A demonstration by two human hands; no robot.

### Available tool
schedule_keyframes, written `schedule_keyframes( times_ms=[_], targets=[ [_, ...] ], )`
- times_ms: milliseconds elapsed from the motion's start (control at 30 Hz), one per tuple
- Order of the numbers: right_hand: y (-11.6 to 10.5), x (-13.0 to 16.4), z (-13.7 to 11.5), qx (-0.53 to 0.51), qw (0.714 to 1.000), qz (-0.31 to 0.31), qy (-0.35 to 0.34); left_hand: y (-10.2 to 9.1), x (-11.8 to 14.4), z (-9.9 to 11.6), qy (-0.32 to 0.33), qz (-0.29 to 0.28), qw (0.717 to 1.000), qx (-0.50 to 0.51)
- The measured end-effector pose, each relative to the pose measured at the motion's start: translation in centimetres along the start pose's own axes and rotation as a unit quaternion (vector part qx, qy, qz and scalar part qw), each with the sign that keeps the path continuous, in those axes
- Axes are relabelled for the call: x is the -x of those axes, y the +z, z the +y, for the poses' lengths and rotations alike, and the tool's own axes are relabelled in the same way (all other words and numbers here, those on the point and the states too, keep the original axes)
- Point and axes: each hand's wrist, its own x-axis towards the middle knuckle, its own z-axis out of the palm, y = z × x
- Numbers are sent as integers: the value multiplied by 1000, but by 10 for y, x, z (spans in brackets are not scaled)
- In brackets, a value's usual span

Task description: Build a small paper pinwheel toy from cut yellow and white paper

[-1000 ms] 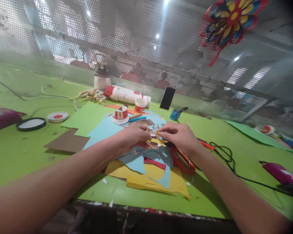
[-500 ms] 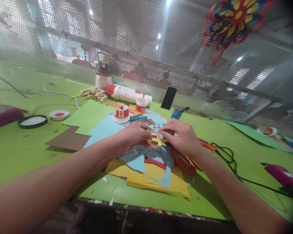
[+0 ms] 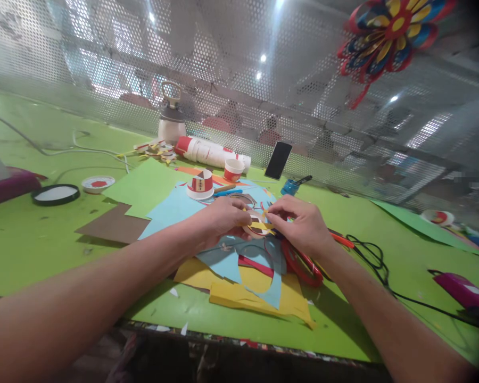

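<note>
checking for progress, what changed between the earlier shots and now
Very little. Both hands stay together on the small round paper piece with its yellow strip: the left hand still steadies it, and the right hand keeps pinching the strip, its fingertips now a touch closer in. Nothing was let go or picked up. The red scissors, coloured paper sheets and cups lie as before; only the camera shifted slightly.

A small round paper cup piece with brown, white and yellow paper strips [image 3: 257,224] is pinched between the fingertips of the left hand [image 3: 222,219] and the right hand [image 3: 301,226], lying on its side.
</note>
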Motion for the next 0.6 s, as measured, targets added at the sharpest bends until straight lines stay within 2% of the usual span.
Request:
schedule_keyframes(
  times_ms=[233,600],
  targets=[
    [3,2,-3,-32,999,21,6,-1,0,-2,3,10,1000,-4],
    [9,3,-3,-4,999,27,16,1,1,-1,8,16,1000,10]
  ],
)
